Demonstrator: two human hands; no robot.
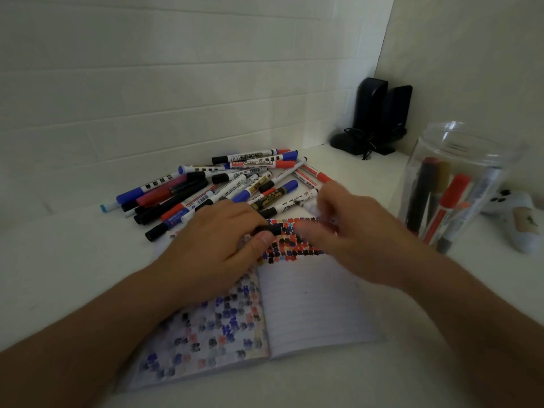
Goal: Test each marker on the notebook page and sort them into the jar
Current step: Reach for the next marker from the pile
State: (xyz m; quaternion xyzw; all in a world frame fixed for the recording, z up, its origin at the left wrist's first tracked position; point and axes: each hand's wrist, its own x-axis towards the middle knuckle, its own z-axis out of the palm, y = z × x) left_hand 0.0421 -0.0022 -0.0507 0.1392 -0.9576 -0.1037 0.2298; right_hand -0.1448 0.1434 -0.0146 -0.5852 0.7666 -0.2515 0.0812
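Note:
An open lined notebook (312, 301) lies in front of me, its pages covered in rows of black, red and blue test marks. Behind it sits a pile of markers (235, 181) with black, red and blue caps. My left hand (215, 240) rests on the page, pinching a black marker cap (272, 230). My right hand (356, 231) is blurred and holds a white marker body (312, 206) just to the right of that cap. A clear plastic jar (459, 184) at the right holds several markers standing upright.
Two black speakers (379, 113) with a cable stand in the back right corner. A white toy-like object (518, 219) lies right of the jar. White walls close the desk at the back and right.

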